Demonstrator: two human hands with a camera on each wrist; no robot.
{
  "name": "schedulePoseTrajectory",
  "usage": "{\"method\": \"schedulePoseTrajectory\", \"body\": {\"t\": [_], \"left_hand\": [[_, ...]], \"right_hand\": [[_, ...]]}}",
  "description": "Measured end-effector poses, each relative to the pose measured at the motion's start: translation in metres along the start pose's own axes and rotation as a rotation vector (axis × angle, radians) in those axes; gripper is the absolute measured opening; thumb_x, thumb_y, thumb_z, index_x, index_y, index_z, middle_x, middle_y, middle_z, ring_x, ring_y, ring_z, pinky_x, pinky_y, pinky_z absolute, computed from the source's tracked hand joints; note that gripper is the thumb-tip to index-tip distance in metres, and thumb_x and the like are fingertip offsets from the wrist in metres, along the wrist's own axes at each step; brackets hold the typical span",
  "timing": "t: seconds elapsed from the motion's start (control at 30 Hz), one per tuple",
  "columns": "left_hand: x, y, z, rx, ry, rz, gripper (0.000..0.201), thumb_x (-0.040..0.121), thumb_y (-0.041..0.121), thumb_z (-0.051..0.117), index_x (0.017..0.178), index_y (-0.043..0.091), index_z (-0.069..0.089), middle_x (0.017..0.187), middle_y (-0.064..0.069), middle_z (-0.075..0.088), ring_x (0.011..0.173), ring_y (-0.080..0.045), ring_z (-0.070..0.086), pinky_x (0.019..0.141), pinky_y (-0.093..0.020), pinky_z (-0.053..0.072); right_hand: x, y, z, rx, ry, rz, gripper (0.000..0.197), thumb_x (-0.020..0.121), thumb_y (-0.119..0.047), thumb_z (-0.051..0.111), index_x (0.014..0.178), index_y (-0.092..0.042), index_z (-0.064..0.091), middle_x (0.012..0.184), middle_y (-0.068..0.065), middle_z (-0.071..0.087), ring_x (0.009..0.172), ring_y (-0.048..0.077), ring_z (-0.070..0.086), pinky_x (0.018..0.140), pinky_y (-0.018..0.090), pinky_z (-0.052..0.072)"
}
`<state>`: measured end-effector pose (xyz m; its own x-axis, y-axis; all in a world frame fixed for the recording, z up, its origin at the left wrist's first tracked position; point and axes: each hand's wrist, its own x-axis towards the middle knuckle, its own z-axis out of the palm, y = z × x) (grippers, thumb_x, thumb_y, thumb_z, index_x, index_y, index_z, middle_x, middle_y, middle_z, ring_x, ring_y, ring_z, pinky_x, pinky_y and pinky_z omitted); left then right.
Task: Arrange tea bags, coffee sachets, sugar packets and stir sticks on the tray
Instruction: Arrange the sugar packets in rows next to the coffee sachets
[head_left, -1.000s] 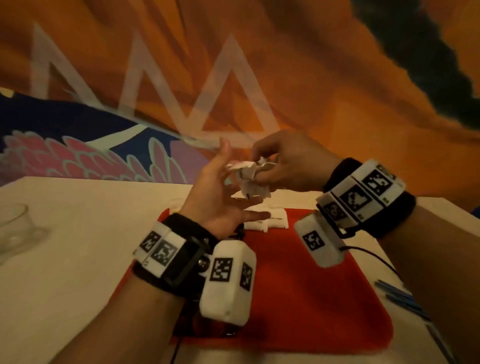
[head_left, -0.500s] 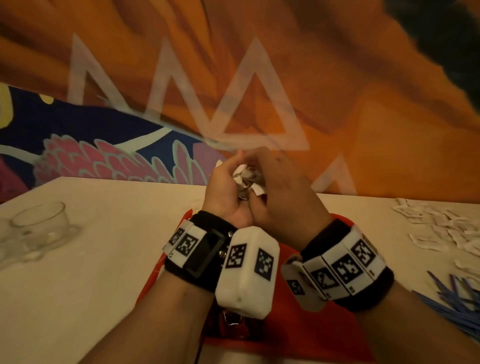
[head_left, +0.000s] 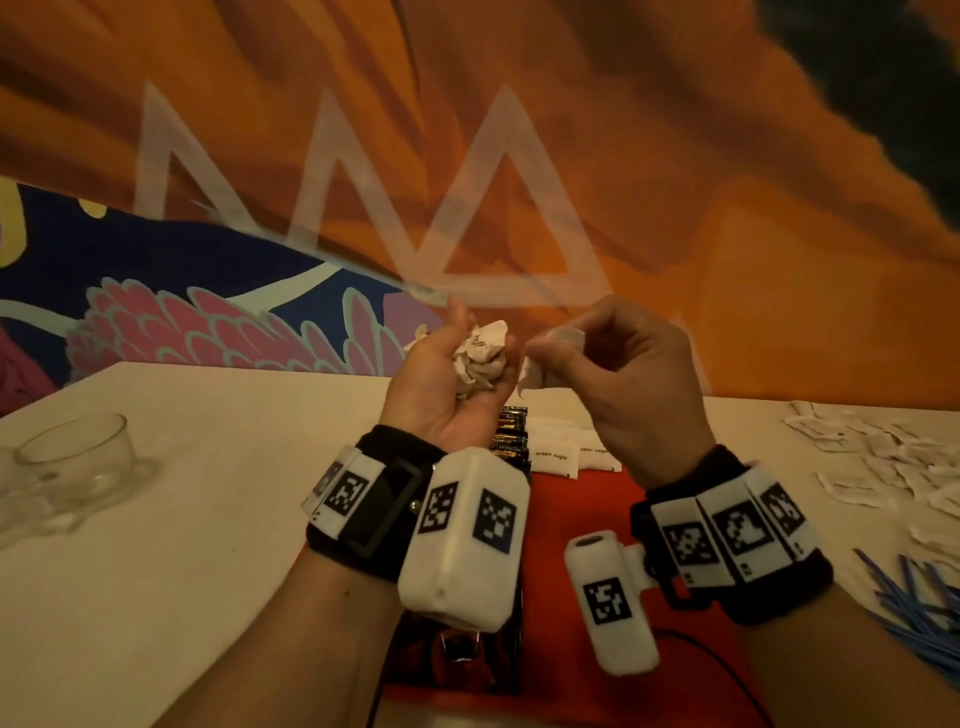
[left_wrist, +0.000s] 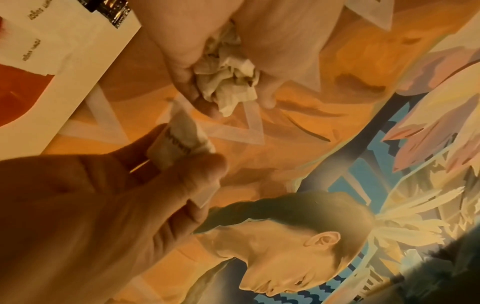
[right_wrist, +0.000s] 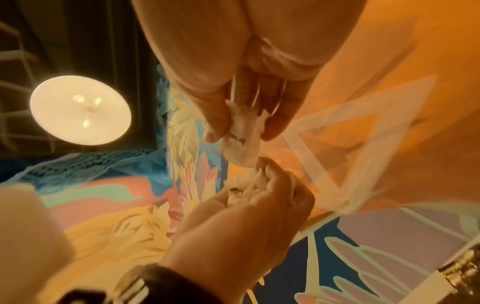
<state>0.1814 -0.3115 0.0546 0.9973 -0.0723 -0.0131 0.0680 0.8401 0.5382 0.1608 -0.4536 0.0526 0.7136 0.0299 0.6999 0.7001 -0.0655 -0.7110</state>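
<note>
Hands are hovering above the far end of the red tray (head_left: 582, 519), raised off the table (head_left: 208, 519). The left hand (head_left: 447, 384) is turned palm up, its fingers curling round a crumpled bunch of white packets (head_left: 480, 358), cupping them in the palm; the left wrist view is showing the same wad (left_wrist: 226, 80) wedged between thumb and fingers. The right hand (head_left: 618, 374) is sitting just beside it, its thumb and fingertips pinching a single white packet (head_left: 550, 358) with dark print on it, the packet's lower end nearly touching the bunch in the right wrist view (right_wrist: 242, 137). Below the hands, flat white sachets printed "brown sugar" (head_left: 556, 454) are lying at the far edge of the tray, with a row of dark shiny sachets (head_left: 511, 431) just to their left. On the table to the right, a loose scatter of white packets (head_left: 883, 457) is spreading out, and nearer the camera a heap of blue stir sticks (head_left: 914, 597) is lying. At the left edge, a clear glass cup (head_left: 78, 462) is standing well apart from the tray.
</note>
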Motion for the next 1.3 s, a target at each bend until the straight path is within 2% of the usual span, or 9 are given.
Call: {"method": "schedulePoseTrajectory", "body": {"t": [0.1, 0.2, 0.3, 0.53, 0.67, 0.83, 1.0, 1.13, 1.3], "left_hand": [[-0.008, 0.002, 0.002, 0.147, -0.052, 0.051, 0.027, 0.084, 0.029, 0.069, 0.097, 0.007, 0.06, 0.076, -0.005, 0.065, 0.063, -0.012, 0.061, 0.073, -0.022, 0.052], [-0.01, -0.001, 0.0, 0.442, -0.105, 0.108, 0.022, 0.084, 0.014, 0.071, 0.099, 0.004, 0.058, 0.076, -0.003, 0.065, 0.059, -0.009, 0.062, 0.056, -0.018, 0.052], [-0.012, -0.005, -0.001, 0.665, -0.189, 0.163, 0.01, 0.087, 0.002, 0.067, 0.09, 0.008, 0.06, 0.083, -0.005, 0.066, 0.068, -0.011, 0.064, 0.056, -0.021, 0.052], [-0.015, -0.002, -0.001, 1.088, -0.24, 0.332, 0.015, 0.08, 0.019, 0.078, 0.089, 0.01, 0.07, 0.085, -0.009, 0.075, 0.079, -0.024, 0.072, 0.068, -0.033, 0.057], [-0.015, -0.001, -0.003, 1.034, -0.191, 0.362, 0.017, 0.084, 0.017, 0.075, 0.093, 0.003, 0.071, 0.091, -0.018, 0.074, 0.091, -0.038, 0.07, 0.082, -0.049, 0.056], [-0.015, -0.004, 0.0, 0.941, -0.213, 0.352, 0.004, 0.085, 0.01, 0.072, 0.084, 0.01, 0.069, 0.077, -0.009, 0.072, 0.07, -0.018, 0.068, 0.059, -0.026, 0.052], [-0.014, -0.003, -0.001, 1.05, -0.238, 0.416, 0.008, 0.084, 0.006, 0.073, 0.085, 0.013, 0.07, 0.078, -0.003, 0.072, 0.077, -0.02, 0.069, 0.068, -0.034, 0.056], [-0.015, 0.0, -0.001, 1.116, -0.274, 0.415, 0.011, 0.083, 0.003, 0.074, 0.085, 0.014, 0.071, 0.078, -0.005, 0.07, 0.078, -0.022, 0.067, 0.077, -0.042, 0.055], [-0.017, 0.0, 0.0, 1.078, -0.284, 0.396, 0.009, 0.084, 0.002, 0.072, 0.087, 0.01, 0.068, 0.074, -0.002, 0.071, 0.072, -0.018, 0.069, 0.065, -0.03, 0.057]], "right_hand": [[0.001, 0.002, -0.005, 0.075, 0.073, 0.153, 0.015, 0.085, -0.011, 0.072, 0.079, -0.014, 0.059, 0.072, 0.002, 0.07, 0.064, 0.018, 0.067, 0.051, 0.028, 0.054], [0.001, 0.007, -0.007, 0.16, 0.122, 0.26, 0.015, 0.088, -0.011, 0.07, 0.081, -0.014, 0.056, 0.071, 0.002, 0.07, 0.061, 0.016, 0.066, 0.045, 0.025, 0.049], [0.001, 0.011, -0.006, 0.257, 0.183, 0.314, 0.015, 0.087, -0.008, 0.07, 0.082, -0.011, 0.056, 0.076, 0.007, 0.068, 0.062, 0.016, 0.065, 0.049, 0.025, 0.051], [-0.001, 0.013, 0.003, 0.367, 0.212, 0.37, 0.015, 0.09, -0.011, 0.066, 0.082, -0.01, 0.053, 0.082, 0.014, 0.062, 0.069, 0.022, 0.065, 0.058, 0.029, 0.055], [0.001, 0.008, -0.005, 0.384, 0.075, 0.39, 0.017, 0.086, -0.008, 0.068, 0.097, -0.011, 0.056, 0.09, 0.014, 0.069, 0.073, 0.023, 0.068, 0.063, 0.033, 0.058], [0.007, 0.005, -0.025, 0.145, -0.125, 0.284, 0.029, 0.079, 0.005, 0.073, 0.1, -0.014, 0.065, 0.095, 0.001, 0.071, 0.079, 0.019, 0.068, 0.064, 0.032, 0.057], [0.008, 0.008, -0.029, -0.011, -0.151, 0.256, 0.016, 0.082, 0.0, 0.072, 0.09, -0.012, 0.064, 0.084, 0.0, 0.07, 0.073, 0.015, 0.067, 0.056, 0.028, 0.053], [0.009, 0.008, -0.028, 0.166, -0.109, 0.412, 0.007, 0.091, -0.009, 0.064, 0.084, -0.01, 0.063, 0.078, 0.001, 0.067, 0.068, 0.014, 0.063, 0.052, 0.025, 0.05], [0.008, 0.01, -0.025, 0.211, -0.009, 0.456, 0.013, 0.095, -0.018, 0.06, 0.085, -0.01, 0.062, 0.078, 0.005, 0.065, 0.066, 0.014, 0.06, 0.047, 0.022, 0.048]]}}
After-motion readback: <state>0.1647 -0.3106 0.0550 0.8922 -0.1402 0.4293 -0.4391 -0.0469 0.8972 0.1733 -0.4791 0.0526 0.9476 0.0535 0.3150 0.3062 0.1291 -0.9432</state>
